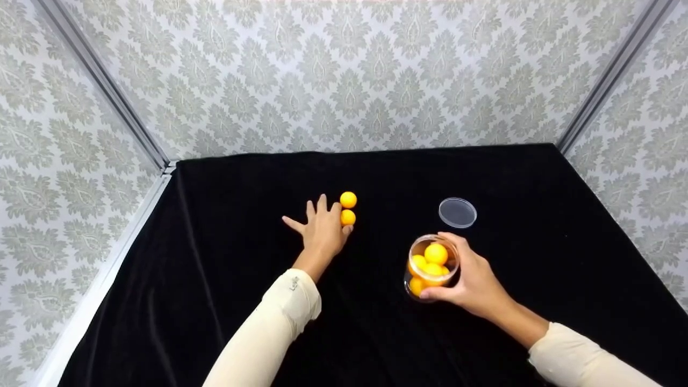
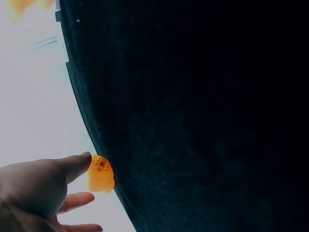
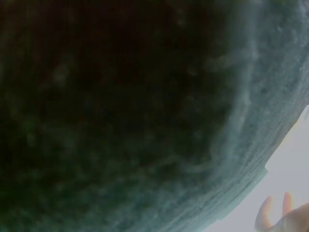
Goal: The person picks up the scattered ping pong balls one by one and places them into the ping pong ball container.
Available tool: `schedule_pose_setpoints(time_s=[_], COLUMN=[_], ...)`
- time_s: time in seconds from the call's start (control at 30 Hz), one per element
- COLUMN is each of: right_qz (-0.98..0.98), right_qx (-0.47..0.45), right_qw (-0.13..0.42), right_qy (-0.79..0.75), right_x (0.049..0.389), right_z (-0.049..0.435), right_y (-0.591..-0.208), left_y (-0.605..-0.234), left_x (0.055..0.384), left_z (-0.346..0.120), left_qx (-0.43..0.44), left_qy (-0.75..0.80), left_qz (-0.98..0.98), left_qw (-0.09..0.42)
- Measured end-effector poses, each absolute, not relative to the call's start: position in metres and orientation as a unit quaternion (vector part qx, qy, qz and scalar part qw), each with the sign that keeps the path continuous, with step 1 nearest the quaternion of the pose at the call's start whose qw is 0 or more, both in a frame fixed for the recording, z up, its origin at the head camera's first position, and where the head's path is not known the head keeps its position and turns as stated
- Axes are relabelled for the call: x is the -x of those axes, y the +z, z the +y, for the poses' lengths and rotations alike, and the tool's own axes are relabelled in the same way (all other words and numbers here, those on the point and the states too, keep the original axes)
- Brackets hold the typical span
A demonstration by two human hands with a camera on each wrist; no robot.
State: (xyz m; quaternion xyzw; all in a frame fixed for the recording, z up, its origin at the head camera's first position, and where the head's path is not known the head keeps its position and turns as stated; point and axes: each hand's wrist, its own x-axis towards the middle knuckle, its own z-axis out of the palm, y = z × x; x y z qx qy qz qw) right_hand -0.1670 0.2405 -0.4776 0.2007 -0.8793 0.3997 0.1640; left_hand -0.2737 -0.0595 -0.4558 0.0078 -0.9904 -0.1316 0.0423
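Observation:
My left hand (image 1: 323, 228) is at the lower of two orange balls, fingers spread, with the thumb and index finger on either side of the ball (image 1: 348, 217). Just beyond it lies the other orange ball (image 1: 348, 200). In the left wrist view, the thumb tip is against an orange ball (image 2: 102, 176) with dark print; the index finger is mostly hidden. My right hand (image 1: 475, 282) grips a clear round jar (image 1: 413, 286) by its side. The jar is open at the top and holds several orange balls (image 1: 436, 253). Only fingertips (image 3: 264, 212) show in the right wrist view.
A clear round lid (image 1: 457, 213) lies flat beyond the jar. Black cloth (image 1: 258, 183) covers the table, with folds on the left. Patterned wall panels (image 1: 349, 75) stand behind and at both sides.

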Motion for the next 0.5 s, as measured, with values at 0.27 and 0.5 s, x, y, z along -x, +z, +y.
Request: schedule_pose_setpoints(time_s=[0.27, 0.5], right_qz=[-0.882, -0.887], right_qx=[-0.198, -0.193], right_qw=[0.165, 0.161], right_qy=[0.394, 0.386], right_x=[0.1667, 0.1656], right_z=[0.2406, 0.2405], right_y=[-0.4776, -0.4763], left_y=[-0.4589, -0.4601], left_x=[0.2756, 0.2766], left_z=[-0.0597, -0.0581], left_qx=[-0.009, 0.002], left_qy=[-0.131, -0.127], left_qz=[-0.991, -0.991], left_qw=[0.037, 0.05])
